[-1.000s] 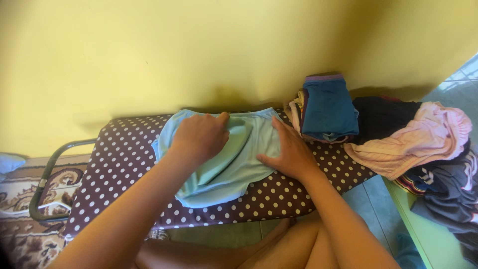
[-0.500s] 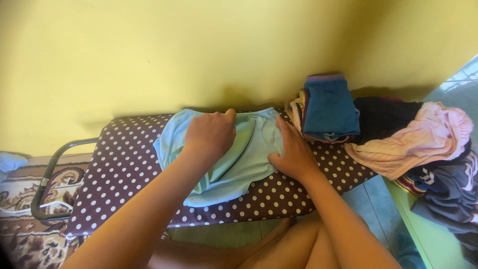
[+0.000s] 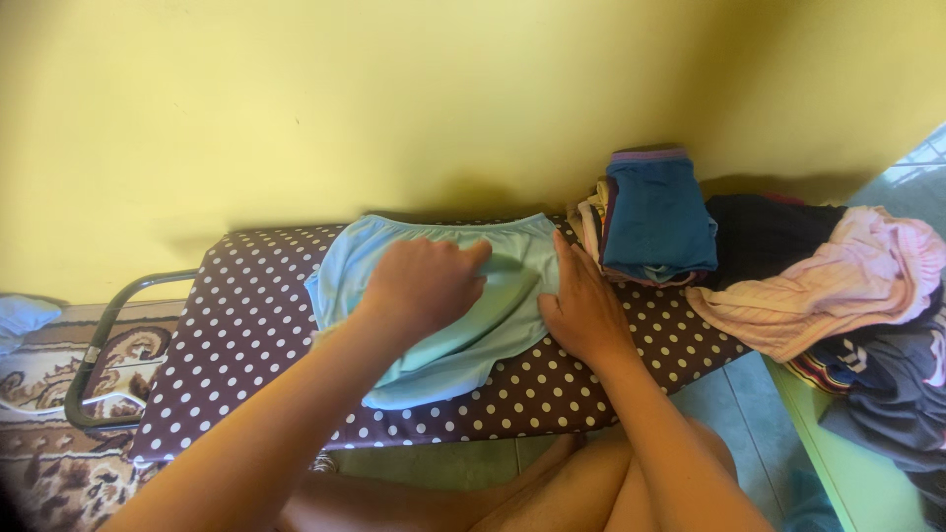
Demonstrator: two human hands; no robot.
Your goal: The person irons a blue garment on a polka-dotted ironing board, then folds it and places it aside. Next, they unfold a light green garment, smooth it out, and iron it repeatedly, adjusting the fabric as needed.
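Observation:
A light blue garment [image 3: 453, 246] lies spread on a brown ironing board with white dots [image 3: 246, 325]. My left hand [image 3: 424, 286] rests palm down on the middle of the garment, fingers loosely curled and pointing right. Flat on the garment's right edge lies my right hand [image 3: 581, 310], with its fingers pointing toward the wall. Neither hand grips the cloth.
A stack of folded clothes topped by a dark blue piece [image 3: 655, 217] sits at the board's right end. A heap of loose clothes, pink [image 3: 838, 286] and dark, lies further right. A yellow wall [image 3: 394, 99] runs behind; a patterned rug [image 3: 44, 453] lies left.
My left hand has slid rightward across the blue garment, smoothing it flatter. My right hand has stayed at the garment's right edge.

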